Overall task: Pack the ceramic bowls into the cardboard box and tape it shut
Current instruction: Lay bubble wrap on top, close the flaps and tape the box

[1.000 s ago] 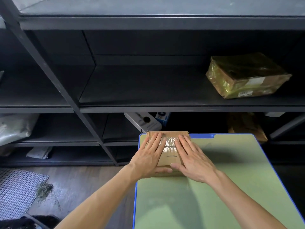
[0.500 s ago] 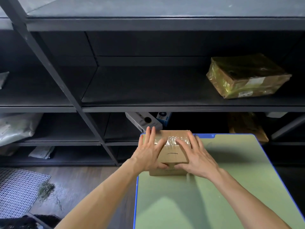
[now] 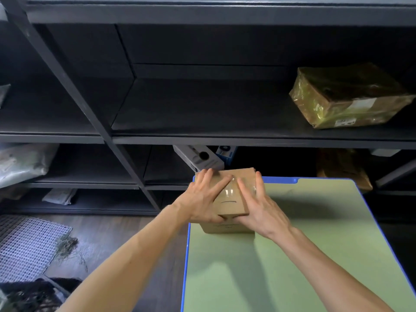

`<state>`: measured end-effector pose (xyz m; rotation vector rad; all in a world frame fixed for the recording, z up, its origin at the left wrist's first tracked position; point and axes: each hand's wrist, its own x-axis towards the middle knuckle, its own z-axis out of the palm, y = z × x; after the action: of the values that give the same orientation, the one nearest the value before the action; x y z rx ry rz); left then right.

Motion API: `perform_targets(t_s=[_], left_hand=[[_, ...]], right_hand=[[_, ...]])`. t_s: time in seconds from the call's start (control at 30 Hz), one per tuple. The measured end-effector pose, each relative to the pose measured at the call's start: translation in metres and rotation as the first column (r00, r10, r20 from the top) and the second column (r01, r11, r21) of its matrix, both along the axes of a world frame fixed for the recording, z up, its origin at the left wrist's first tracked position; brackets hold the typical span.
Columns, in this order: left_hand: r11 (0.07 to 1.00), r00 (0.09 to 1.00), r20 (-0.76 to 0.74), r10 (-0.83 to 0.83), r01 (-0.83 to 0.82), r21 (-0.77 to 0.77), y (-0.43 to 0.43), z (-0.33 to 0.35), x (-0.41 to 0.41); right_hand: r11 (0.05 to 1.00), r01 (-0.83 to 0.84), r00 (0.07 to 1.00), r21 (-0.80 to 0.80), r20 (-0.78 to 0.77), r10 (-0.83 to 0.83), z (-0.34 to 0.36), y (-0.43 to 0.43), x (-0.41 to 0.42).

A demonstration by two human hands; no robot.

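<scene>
At the far left corner of the green, blue-edged table (image 3: 292, 255), our left hand (image 3: 199, 202) and right hand (image 3: 261, 208) press flat, fingers straight, on the clear tape (image 3: 231, 191) across the small brown cardboard box (image 3: 229, 206). We judge that a hard shove could slide it off the edge and crack any bowls inside.

box (image 3: 229, 204) on table's (image 3: 315, 255) far-left corner, hands (image 3: 200, 202) atop

I am working with my left hand (image 3: 200, 199) and my right hand (image 3: 263, 212) bare. My left forearm (image 3: 139, 255) and my right forearm (image 3: 326, 266) are showing uncovered along their whole visible length, down to the lower frame edge. Tendon lines are standing out on the back of the right hand. Fingernail detail is appearing too small to assess.
</scene>
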<state>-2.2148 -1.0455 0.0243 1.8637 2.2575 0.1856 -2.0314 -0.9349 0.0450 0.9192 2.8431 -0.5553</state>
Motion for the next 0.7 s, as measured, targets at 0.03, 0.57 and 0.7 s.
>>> perform_targets(t_s=[0.03, 0.57, 0.7], left_hand=[[1.0, 0.999, 0.051, 0.007, -0.007, 0.014, -0.005, 0.0, -0.006], [0.996, 0.993, -0.088, -0.073, 0.068, -0.057, 0.019, 0.002, 0.007], [0.996, 0.992, -0.108, -0.062, 0.055, -0.069, 0.014, 0.002, 0.012]], right_hand=[[1.0, -0.015, 1.0, 0.007, -0.016, 0.015, 0.002, -0.004, -0.005], [0.994, 0.051, 0.998, -0.095, -0.026, -0.053, -0.005, 0.012, 0.019], [0.999, 0.002, 1.0, -0.042, -0.029, -0.003, -0.01, 0.009, 0.023]])
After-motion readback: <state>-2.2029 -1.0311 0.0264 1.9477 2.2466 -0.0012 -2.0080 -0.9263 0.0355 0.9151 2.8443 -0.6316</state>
